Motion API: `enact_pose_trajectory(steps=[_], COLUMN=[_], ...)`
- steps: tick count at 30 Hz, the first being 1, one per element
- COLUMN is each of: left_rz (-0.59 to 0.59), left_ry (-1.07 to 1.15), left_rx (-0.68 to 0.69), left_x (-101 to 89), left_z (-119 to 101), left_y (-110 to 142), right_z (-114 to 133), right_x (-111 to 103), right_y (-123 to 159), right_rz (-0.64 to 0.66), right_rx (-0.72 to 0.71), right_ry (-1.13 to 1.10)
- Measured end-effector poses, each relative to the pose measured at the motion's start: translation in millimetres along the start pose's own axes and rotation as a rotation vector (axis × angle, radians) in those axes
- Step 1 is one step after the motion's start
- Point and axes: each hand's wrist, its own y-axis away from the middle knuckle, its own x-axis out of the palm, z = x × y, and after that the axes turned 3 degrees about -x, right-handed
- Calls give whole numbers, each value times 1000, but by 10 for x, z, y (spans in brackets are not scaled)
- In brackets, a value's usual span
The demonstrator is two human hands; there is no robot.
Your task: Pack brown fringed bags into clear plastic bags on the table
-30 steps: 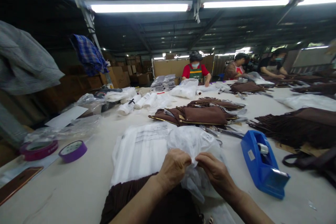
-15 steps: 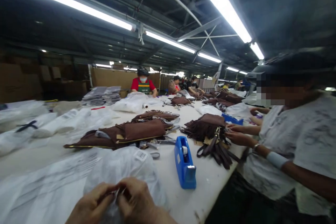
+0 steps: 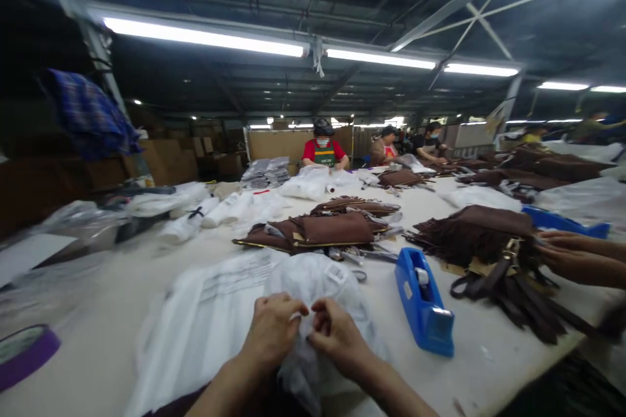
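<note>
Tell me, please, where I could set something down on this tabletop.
Bare tabletop shows between the purple tape roll and the white sheeting. Another patch, with scraps, lies between the blue tape dispenser and the tabletop's near right edge. It is crowded at the plastic bag, the brown pouches and the dark fringed bag.

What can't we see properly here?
In the head view:
Inside the white bag: hidden by cloudy plastic.
Whether left hand and right hand pinch it: too blurred.
Print on barcode label: too small.
Purple tape roll: cut off by left edge.
Co-worker's arms: cut off by right edge.
</note>
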Motion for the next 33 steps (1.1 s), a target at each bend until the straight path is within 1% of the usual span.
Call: enact_pose_trajectory(steps=[2, 4, 6, 9, 11, 13, 16, 18, 19, 22, 24, 25, 27, 30, 33], left_rz=[-122, -168, -140, -40, -45, -65, -37, -28, -38, -82, -103, -98, -86, -121, -168], left_ry=[-96, -136, -151, -89, -35, 42, 163, 176, 173, 166, 195, 228, 283, 255, 251], left_rx=[62, 78, 51, -33, -115, -221, -330, -334, -326, -273, -246, -239, -228, -242, -310], left_x=[18, 48, 79, 109, 116, 121, 137, 155, 164, 190, 203, 207, 210, 193, 177], left_z=[-46, -96, -125, -109, -69, -20, 28, 19, 3, -55, -65, -57, -20, 40, 52], left_y=[80, 136, 150, 99, 45, -2, -31, -19, -5, 49, 79, 88, 92, 72, 34], right_z=[-16, -33, -38, -28, -21, -16, -4, 20, 38, 100, 122, 123, 112, 85, 52], right_x=[-38, -57, -52, -34, -42, -74, -138, -164, -167, -132, -85, -61, -27, -26, -61], right_y=[-24, -45, -56, -52, -38, -22, -12, -17, -20, -28, -36, -43, -61, -71, -37], right_rz=[14, 19, 23, 23, 35, 81, 163, 191, 186, 136, 90, 76, 59, 105, 139], right_rx=[31, 66, 82, 81, 77, 76, 80, 104, 114, 97, 75, 86, 150, 236, 210], right_ry=[-83, -167, -218, -237, -256, -305, -371, -352, -309, -126, -101, -138, -251, -446, -652])
